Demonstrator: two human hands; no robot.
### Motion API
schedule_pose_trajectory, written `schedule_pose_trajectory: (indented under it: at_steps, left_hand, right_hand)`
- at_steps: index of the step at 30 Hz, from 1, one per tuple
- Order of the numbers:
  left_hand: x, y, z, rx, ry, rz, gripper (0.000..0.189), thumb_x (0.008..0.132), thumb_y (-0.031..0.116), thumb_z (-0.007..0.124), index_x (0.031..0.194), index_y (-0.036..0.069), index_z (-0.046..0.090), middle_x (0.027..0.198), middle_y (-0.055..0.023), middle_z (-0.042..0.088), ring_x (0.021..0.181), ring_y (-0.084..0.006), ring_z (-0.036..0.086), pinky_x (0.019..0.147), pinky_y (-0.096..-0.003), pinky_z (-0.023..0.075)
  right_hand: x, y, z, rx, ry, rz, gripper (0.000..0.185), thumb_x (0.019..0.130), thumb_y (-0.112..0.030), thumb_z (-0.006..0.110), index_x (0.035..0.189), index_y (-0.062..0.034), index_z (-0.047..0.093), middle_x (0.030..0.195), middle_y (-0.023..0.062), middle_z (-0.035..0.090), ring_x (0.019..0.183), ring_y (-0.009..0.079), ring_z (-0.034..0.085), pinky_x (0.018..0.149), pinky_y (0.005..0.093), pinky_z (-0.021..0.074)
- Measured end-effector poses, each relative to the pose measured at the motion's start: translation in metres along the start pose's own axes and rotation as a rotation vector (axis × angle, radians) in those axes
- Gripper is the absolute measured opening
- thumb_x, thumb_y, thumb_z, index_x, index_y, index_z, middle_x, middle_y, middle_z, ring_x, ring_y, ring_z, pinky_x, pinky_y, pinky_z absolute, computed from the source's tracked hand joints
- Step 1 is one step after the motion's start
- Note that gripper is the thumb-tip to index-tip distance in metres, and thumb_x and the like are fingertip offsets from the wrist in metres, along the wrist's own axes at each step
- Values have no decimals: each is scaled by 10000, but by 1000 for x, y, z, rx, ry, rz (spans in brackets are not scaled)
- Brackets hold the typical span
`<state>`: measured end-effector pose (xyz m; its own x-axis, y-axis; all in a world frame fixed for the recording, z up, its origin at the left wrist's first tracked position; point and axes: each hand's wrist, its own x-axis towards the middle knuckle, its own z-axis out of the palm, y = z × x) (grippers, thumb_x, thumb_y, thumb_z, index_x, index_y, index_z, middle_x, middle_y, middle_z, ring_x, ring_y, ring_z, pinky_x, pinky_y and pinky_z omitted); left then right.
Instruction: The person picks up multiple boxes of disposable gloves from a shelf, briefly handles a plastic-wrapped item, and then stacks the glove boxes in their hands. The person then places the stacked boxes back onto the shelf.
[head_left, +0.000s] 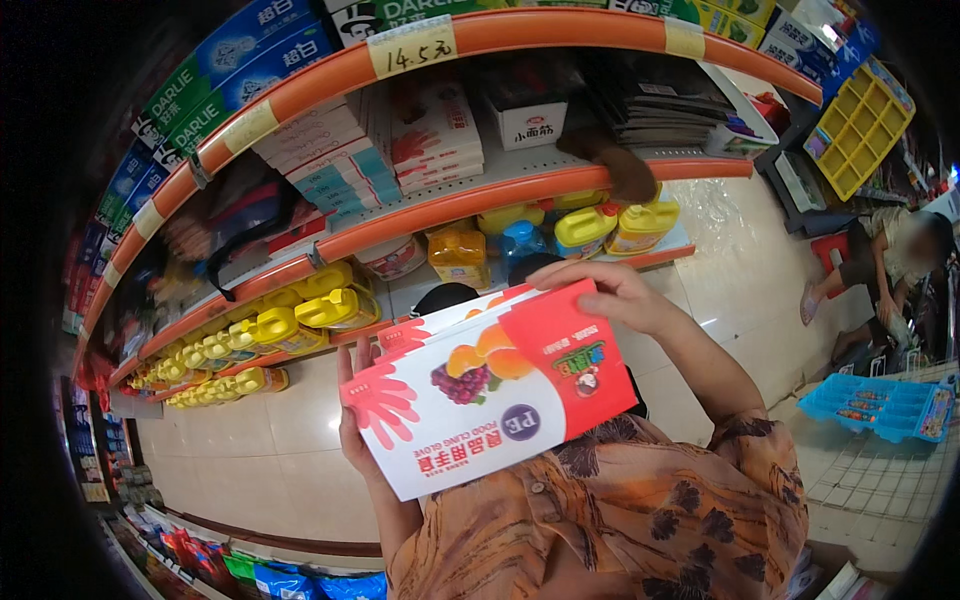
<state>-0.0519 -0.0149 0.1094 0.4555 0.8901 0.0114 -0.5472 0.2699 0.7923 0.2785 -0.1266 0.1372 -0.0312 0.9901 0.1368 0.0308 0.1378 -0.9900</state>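
Two flat cardboard boxes of disposable PE food gloves are held in front of my chest, tilted, their print upside down to me. The front box (457, 405) is white and red with fruit and a pink hand printed on it. Just the upper edge of the rear box (405, 335) shows. My left hand (356, 420) grips the boxes' left end, fingers partly hidden behind them. At the upper right corner, my right hand (619, 294) has its thumb on the red end and fingers over the top. Similar glove boxes (439, 135) lie stacked on the middle shelf (480, 184).
Toothpaste boxes (232, 60) line the upper shelf, which has an orange edge (525, 28). Yellow bottles (337, 309) crowd the bottom shelf. A brown cloth-like item (631, 174) overhangs the middle shelf. At right sits a person (892, 247) near a blue tray (874, 405).
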Motion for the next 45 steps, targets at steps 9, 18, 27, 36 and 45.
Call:
schedule_pose_trajectory:
  at_steps: [9, 18, 27, 36, 45]
  left_hand:
    - [3, 1, -21, 182, -84, 44, 917, 843, 418, 667, 1501, -15, 198, 1554, -238, 226, 1419, -334, 298, 1142, -464, 294]
    - [2, 0, -19, 27, -57, 48, 778, 845, 287, 657, 1458, -39, 307, 1505, -208, 344, 1381, -317, 372, 1122, -441, 340]
    - [-2, 2, -15, -31, -27, 55, 751, 839, 265, 645, 1446, -43, 329, 1468, -184, 397, 1299, -281, 476, 1055, -401, 427]
    - [-2, 4, -13, -18, -42, 57, 726, 848, 258, 622, 1447, -37, 336, 1489, -189, 368, 1319, -277, 451, 1070, -400, 406]
    - [-3, 3, -9, 20, -43, 71, 731, 858, 282, 615, 1446, -47, 333, 1493, -197, 361, 1335, -283, 430, 1089, -408, 381]
  right_hand:
    - [98, 27, -46, 303, 364, 219, 366, 1011, -248, 493, 1243, 28, 555, 1207, 166, 621, 1059, 211, 634, 896, 325, 518]
    - [231, 72, -45, 108, 733, 532, 269, 906, -272, 631, 1061, -52, 611, 949, 69, 594, 893, 205, 558, 718, 378, 497]
    - [248, 73, -49, -128, 745, 498, 313, 860, -342, 682, 977, -58, 626, 839, 44, 595, 763, 186, 553, 661, 375, 478]
    - [276, 52, -49, 115, 795, 606, 513, 860, -452, 685, 1200, -87, 567, 1016, 127, 651, 719, 250, 636, 554, 388, 553]
    - [249, 49, -60, 339, 716, 301, 432, 892, -332, 663, 1230, -84, 557, 1083, 116, 637, 921, 269, 629, 627, 410, 556]
